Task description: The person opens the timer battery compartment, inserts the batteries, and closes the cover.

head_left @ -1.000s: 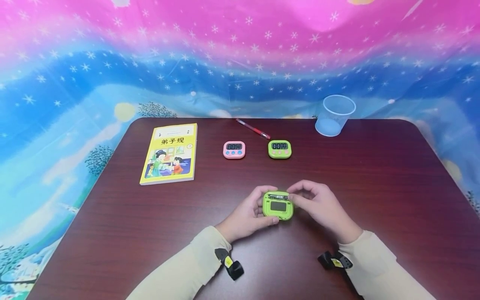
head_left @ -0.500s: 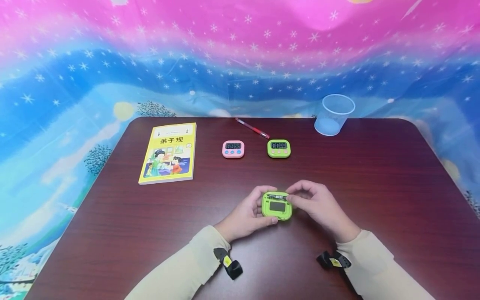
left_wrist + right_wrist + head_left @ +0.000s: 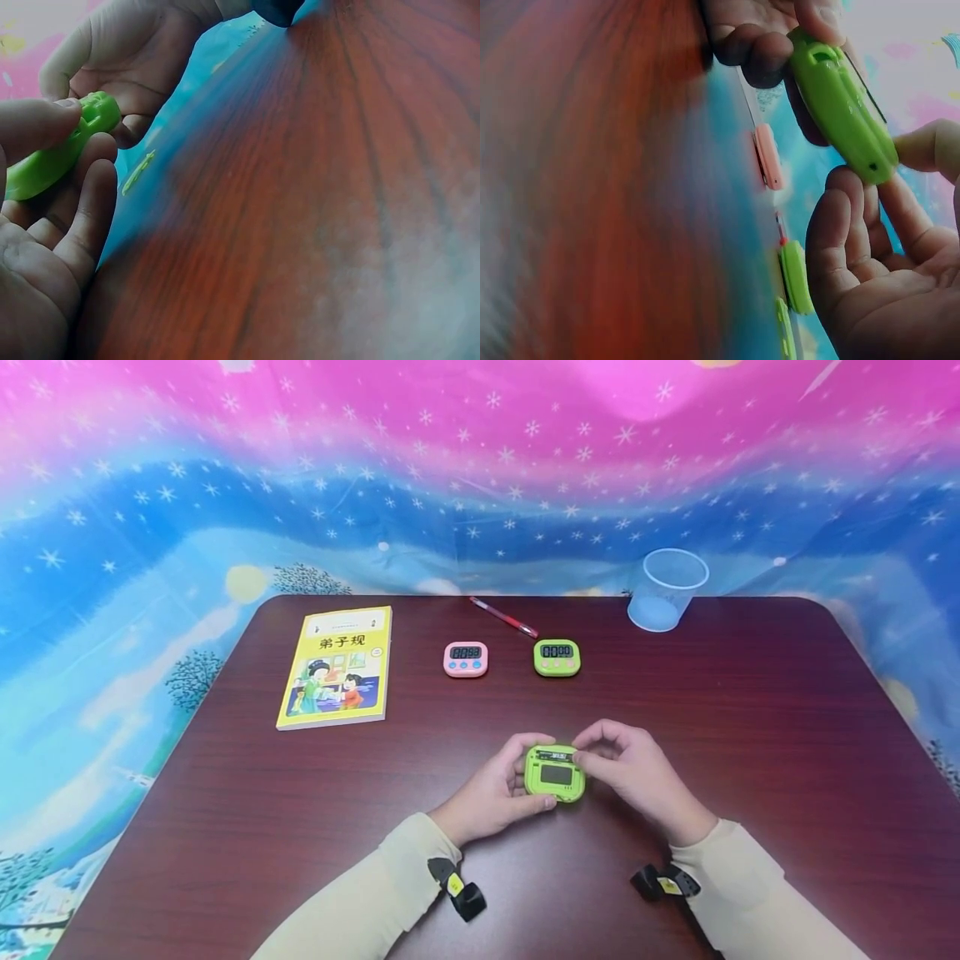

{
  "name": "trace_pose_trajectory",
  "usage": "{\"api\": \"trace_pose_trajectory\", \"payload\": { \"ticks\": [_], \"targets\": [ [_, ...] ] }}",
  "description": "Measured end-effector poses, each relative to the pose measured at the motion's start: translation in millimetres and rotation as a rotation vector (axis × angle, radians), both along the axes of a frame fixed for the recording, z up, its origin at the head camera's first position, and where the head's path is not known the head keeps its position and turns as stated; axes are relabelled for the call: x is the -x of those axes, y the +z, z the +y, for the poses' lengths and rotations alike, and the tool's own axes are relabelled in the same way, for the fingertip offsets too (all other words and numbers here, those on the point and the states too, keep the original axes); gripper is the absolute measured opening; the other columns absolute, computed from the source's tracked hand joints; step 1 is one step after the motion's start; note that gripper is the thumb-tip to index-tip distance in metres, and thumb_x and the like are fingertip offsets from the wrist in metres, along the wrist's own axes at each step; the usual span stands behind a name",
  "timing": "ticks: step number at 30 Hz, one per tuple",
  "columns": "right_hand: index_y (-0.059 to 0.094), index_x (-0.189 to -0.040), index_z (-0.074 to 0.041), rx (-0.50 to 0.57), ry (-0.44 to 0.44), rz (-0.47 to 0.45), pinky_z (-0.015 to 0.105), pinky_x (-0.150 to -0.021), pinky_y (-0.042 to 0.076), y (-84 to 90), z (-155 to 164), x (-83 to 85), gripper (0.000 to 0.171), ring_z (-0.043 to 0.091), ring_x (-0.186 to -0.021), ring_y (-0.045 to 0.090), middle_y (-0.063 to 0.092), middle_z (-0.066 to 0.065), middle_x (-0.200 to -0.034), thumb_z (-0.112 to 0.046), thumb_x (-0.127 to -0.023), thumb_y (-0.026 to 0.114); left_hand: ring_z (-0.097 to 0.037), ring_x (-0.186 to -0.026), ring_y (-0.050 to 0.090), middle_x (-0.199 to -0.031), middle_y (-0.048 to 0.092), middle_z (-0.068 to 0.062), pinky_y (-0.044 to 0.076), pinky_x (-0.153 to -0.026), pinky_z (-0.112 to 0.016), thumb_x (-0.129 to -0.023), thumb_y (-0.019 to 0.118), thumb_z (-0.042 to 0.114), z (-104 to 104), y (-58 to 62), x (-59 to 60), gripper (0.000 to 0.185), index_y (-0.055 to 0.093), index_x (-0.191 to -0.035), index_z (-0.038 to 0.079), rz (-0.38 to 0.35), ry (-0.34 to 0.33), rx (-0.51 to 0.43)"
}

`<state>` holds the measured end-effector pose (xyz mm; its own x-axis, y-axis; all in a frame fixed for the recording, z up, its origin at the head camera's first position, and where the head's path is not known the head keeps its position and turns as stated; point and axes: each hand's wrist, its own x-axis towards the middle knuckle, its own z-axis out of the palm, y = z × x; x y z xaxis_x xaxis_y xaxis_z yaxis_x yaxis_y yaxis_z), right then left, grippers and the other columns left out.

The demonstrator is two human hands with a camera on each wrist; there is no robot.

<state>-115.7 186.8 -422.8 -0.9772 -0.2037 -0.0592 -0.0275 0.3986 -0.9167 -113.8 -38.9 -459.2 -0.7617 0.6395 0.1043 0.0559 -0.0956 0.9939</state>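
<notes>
My left hand (image 3: 491, 793) grips a green digital timer (image 3: 557, 774) by its left side, thumb along the near edge and fingers behind. The timer's back faces up, with its battery compartment uncovered and a dark battery (image 3: 553, 756) lying along the far edge. At the far right corner, my right hand (image 3: 648, 781) pinches the timer, its thumb at the battery's right end and the index finger bent at the edge. In the right wrist view the timer (image 3: 844, 112) appears edge-on between both hands, above the table.
Farther back lie a pink timer (image 3: 466, 660), a second green timer (image 3: 557, 658) and a red pen (image 3: 504, 617). A yellow book (image 3: 335, 668) is at left, a clear plastic cup (image 3: 667, 591) at back right. A thin green piece (image 3: 139, 172) lies on the table (image 3: 300, 225).
Both hands and the timer they hold stay almost in place. The digits on the pink timer's display have changed. The head view has shifted very slightly.
</notes>
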Motion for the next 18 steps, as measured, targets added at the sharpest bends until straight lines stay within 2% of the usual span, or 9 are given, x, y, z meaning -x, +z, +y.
{"api": "trace_pose_trajectory", "payload": {
  "ticks": [3,7,14,18],
  "targets": [
    [0.071,-0.102,-0.007,-0.041,0.012,0.052,0.026,-0.07,0.053,1.4,5,1.6,0.012,0.017,-0.082,0.065,0.071,0.006,-0.093,-0.014,-0.093,0.071,-0.016,-0.108,0.068,-0.128,0.062,-0.025,0.057,-0.093,-0.034,-0.089,0.07,-0.009,0,0.1,0.8,0.069,0.033,-0.146,0.004,0.007,0.006,0.003],
    [0.072,-0.102,-0.007,-0.083,-0.017,0.134,0.025,-0.069,0.052,2.4,14,5.1,0.013,0.016,-0.081,0.062,0.069,0.009,-0.09,-0.018,-0.096,0.068,-0.017,-0.107,0.068,-0.129,0.062,-0.025,0.057,-0.093,-0.035,-0.088,0.069,-0.01,1,0.1,1.6,0.07,0.033,-0.146,0.003,0.0,0.007,0.005],
    [0.074,-0.101,-0.006,-0.122,-0.077,0.251,0.018,-0.07,0.051,-5.4,26,15.2,0.01,0.011,-0.082,0.062,0.073,0.004,-0.093,-0.013,-0.095,0.07,-0.016,-0.105,0.069,-0.129,0.062,-0.025,0.057,-0.093,-0.034,-0.088,0.069,-0.011,1,-0.6,1.4,0.071,0.032,-0.146,0.003,-0.017,0.011,0.001],
    [0.075,-0.104,-0.008,-0.22,-0.097,0.295,0.019,-0.066,0.047,-10.8,34,21.6,0.012,0.013,-0.079,0.058,0.07,0.001,-0.095,-0.011,-0.093,0.072,-0.016,-0.105,0.069,-0.129,0.063,-0.025,0.057,-0.093,-0.034,-0.087,0.069,-0.011,1,-0.8,1.4,0.071,0.033,-0.146,0.004,-0.02,0.015,-0.007]
  ]
}}
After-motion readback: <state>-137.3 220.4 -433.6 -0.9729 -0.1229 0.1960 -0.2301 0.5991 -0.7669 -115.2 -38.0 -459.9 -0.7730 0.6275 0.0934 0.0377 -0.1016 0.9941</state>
